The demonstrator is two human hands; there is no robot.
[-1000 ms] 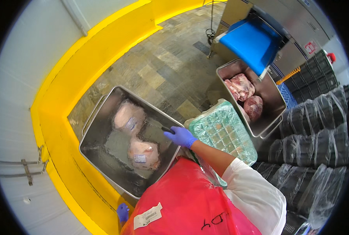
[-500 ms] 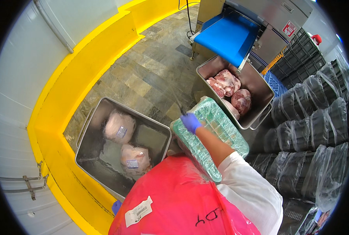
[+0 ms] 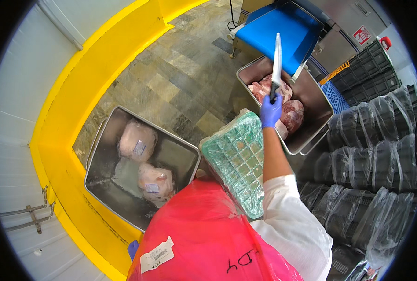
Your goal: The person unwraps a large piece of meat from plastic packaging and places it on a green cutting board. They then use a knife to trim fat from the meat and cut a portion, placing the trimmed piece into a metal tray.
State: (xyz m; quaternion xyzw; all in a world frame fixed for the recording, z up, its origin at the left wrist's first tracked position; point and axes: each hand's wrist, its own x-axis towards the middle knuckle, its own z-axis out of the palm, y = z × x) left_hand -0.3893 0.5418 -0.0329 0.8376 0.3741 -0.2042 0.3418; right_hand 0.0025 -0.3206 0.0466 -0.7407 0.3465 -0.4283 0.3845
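My right hand [image 3: 270,112], in a blue glove, is closed around the black handle of a long knife [image 3: 277,58]. The blade points up and away, over the far metal bin [image 3: 318,100] and in front of the blue conveyor belt. Under the hand and knife, several pieces of raw red meat [image 3: 292,116] lie in that bin. Of my left hand [image 3: 132,249], only a bit of blue glove shows at the left edge of the red plastic [image 3: 204,229] over my front; its fingers are hidden.
Left, a metal bin [image 3: 87,185] holds two wrapped, labelled meat pieces [image 3: 138,140]. Between the bins stands a green gridded tray [image 3: 236,159] under clear film. Beyond is a machine with a blue belt [image 3: 274,33]. Film-covered black crates [image 3: 358,164] line the right; a yellow kerb [image 3: 54,136], the left.
My right hand has swung right and away from above the green tray to the far bin, carrying the knife, which was blurred before. My left hand stays mostly hidden.
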